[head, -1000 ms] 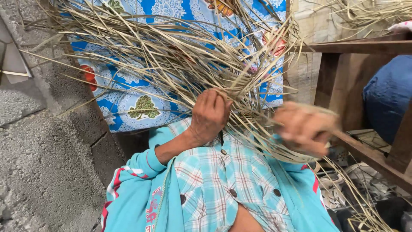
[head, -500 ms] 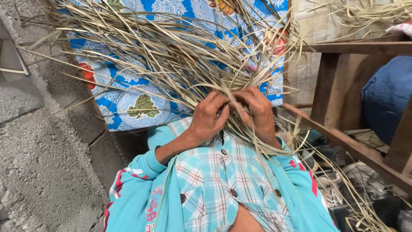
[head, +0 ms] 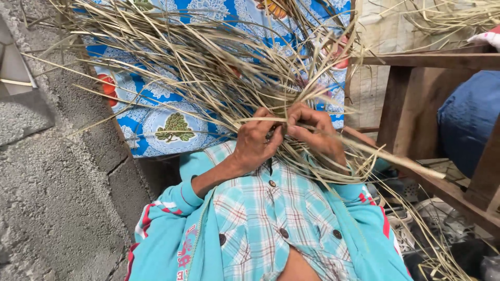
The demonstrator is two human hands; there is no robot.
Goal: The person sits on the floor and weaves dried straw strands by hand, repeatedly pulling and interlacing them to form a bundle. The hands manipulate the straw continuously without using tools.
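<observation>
A big bundle of dry straw-coloured reed strips (head: 208, 67) fans out over my lap and up across the view. My left hand (head: 256, 141) is closed on the gathered strands at the bundle's base, close to my chest. My right hand (head: 316, 132) sits right beside it, fingers pinching a single flat strip that crosses in front of the left hand. Both hands touch at the same knot of strands. I wear a turquoise jacket (head: 177, 239) over a checked shirt (head: 281, 213).
A blue floral cloth (head: 156, 125) lies under the straw. A rough grey concrete wall (head: 57, 198) runs along the left. A wooden frame (head: 416, 62) stands at the right with a blue cushion-like thing (head: 469, 114) behind it. Loose strands trail down at the lower right.
My right hand came in from the right, where it was blurred and apart, and joined the left hand on the bundle. It now pinches one strip. The left hand has stayed put.
</observation>
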